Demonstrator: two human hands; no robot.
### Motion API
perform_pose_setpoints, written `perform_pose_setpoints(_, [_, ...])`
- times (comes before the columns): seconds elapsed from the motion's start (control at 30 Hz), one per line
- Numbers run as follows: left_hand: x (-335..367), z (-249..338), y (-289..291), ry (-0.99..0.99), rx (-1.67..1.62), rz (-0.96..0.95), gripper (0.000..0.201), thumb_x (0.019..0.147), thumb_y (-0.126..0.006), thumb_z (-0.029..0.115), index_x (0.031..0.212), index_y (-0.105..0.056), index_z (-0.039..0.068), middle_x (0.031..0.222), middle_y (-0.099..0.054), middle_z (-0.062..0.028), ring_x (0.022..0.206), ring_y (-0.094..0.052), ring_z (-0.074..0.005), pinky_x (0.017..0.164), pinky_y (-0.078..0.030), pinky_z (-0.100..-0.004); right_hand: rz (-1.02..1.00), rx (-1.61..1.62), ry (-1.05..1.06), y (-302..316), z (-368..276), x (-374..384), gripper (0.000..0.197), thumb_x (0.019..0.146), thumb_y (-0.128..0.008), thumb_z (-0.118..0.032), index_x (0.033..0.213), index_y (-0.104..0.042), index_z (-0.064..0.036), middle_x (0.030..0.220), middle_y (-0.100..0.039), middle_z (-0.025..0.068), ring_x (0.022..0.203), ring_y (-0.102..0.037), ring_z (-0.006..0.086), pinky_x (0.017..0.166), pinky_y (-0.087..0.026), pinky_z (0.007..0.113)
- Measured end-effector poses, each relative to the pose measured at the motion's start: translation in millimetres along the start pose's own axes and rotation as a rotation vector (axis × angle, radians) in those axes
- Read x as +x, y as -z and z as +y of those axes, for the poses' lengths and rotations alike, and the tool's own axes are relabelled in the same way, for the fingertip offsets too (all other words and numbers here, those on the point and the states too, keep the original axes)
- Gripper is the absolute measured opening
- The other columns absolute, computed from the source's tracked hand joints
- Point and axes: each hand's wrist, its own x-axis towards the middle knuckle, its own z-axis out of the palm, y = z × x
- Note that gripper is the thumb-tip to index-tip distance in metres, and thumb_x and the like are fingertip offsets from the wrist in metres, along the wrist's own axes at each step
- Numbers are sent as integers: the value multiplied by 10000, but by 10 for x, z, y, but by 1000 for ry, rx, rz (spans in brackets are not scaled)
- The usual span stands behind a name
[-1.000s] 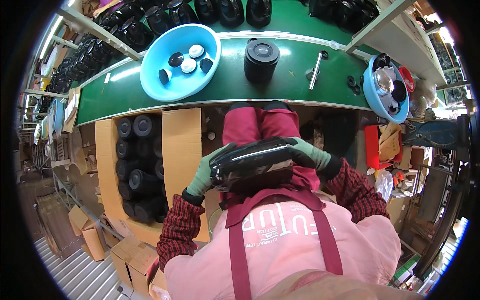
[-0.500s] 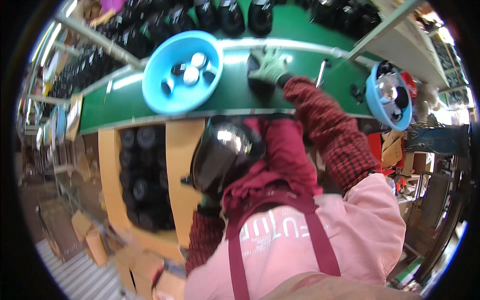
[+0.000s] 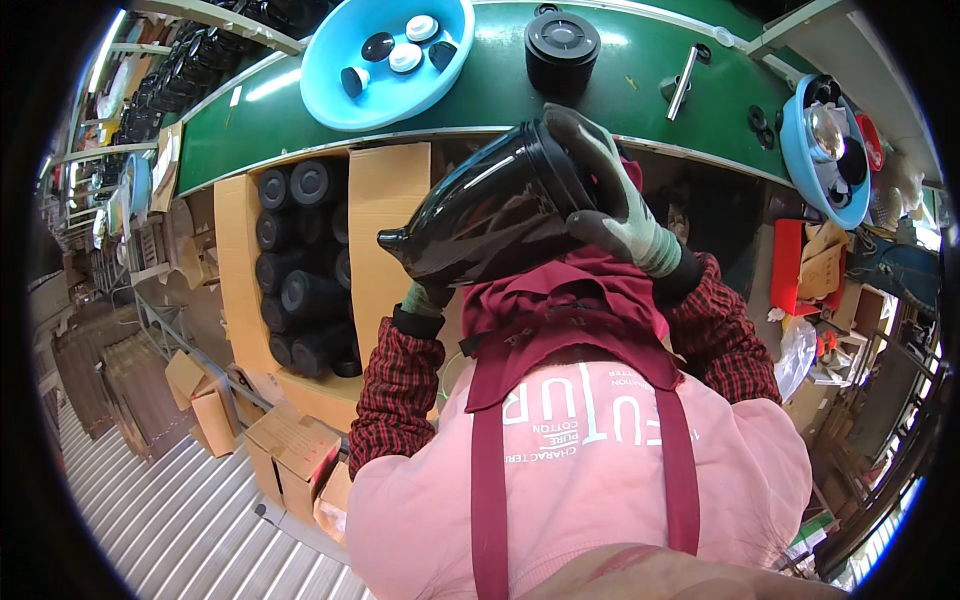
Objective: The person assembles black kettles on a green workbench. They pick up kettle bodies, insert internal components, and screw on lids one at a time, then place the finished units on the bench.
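Observation:
A glossy black jug (image 3: 480,215) lies tilted across my lap in front of the bench, its pointed spout to the lower left and its wide ringed end to the upper right. My right hand (image 3: 625,200), in a grey-green glove, grips that wide end, with fingers over the top and thumb along the lower side. Under the spout side, my left hand (image 3: 428,298) holds the jug from below; most of its fingers are hidden. Beyond the jug, a round black lidded part (image 3: 562,52) stands upright on the green bench (image 3: 640,90).
On the bench a blue basin (image 3: 330,95) holds several black and white caps. A metal rod (image 3: 683,82) and small black pieces (image 3: 762,128) lie farther right, beside another blue basin (image 3: 800,165) of parts. An open carton (image 3: 390,190) of black cylinders stands below at left.
My right hand has come back from the bench onto the jug's wide end. The jug has swung up and tilted further over. The view has shifted, uncovering the black lidded part.

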Motion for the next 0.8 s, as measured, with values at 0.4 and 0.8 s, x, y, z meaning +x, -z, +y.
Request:
perform_pose_setpoints(0.4, [-129,565,-20,127,-560,7,631,1097,-612,236,1636,-354,33,1648,-431,-156,1430,-521,-278,1168,-497,-430,96,62,72,-92,51,-342,921,909,-714,-296,1683,-288,-36,1710,-267,196,1592,-261,361,1289,-226,483])
perform_pose_setpoints(0.8, [403,2257,-830,-220,494,268,468,930,-707,94,1365,-674,-75,1234,-757,-148,1101,-726,-202,964,-566,-325,59,596,-378,144,-8,-320,581,1165,-444,-345,1678,-307,-109,1574,-466,92,1423,-486,215,1230,-362,379])
